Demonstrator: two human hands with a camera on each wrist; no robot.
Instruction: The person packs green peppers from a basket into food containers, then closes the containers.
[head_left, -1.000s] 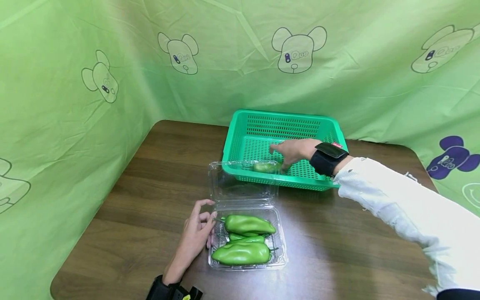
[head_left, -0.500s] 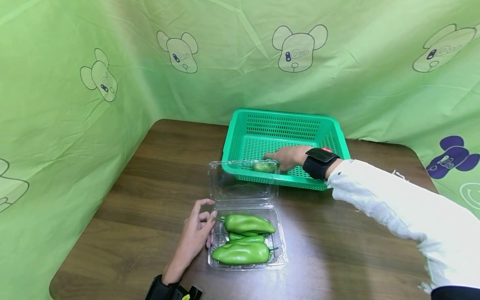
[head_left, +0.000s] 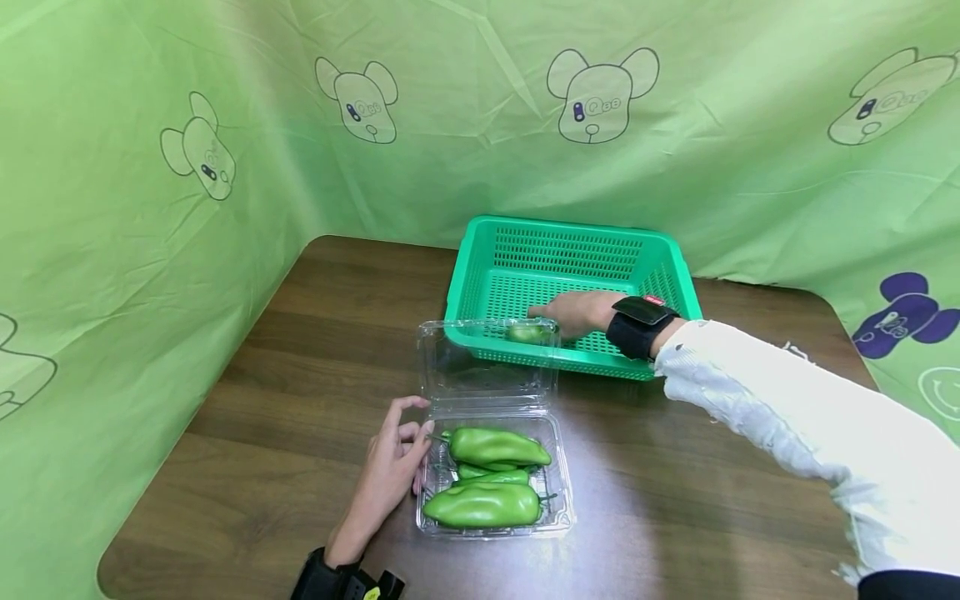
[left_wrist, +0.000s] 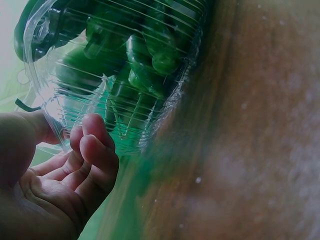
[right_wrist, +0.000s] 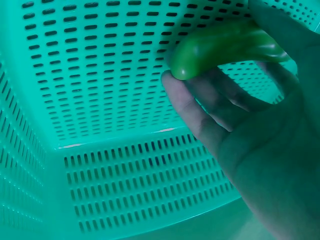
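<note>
A green plastic basket [head_left: 570,227] stands at the back of the brown table. My right hand [head_left: 558,317] reaches into it, and in the right wrist view its fingers [right_wrist: 200,110] curl round a green pepper [right_wrist: 225,47] above the perforated basket floor [right_wrist: 100,100]. That pepper [head_left: 527,333] lies by the basket's front wall. A clear clamshell container [head_left: 561,518] sits near me with its lid [head_left: 487,367] folded back, and it holds several green peppers [head_left: 483,507]. My left hand [head_left: 416,437] holds the container's left rim [left_wrist: 60,135] between thumb and curled fingers [left_wrist: 95,145].
Green printed cloth [head_left: 150,208] walls the table in at the back and the left. Bare wood [head_left: 300,375] shows to the left of the container and on the right [head_left: 712,483], under my white sleeve [head_left: 787,425].
My right hand has dropped lower and moved left in the basket onto the pepper, and it has stayed there for the last half second. The left hand and the container have not moved.
</note>
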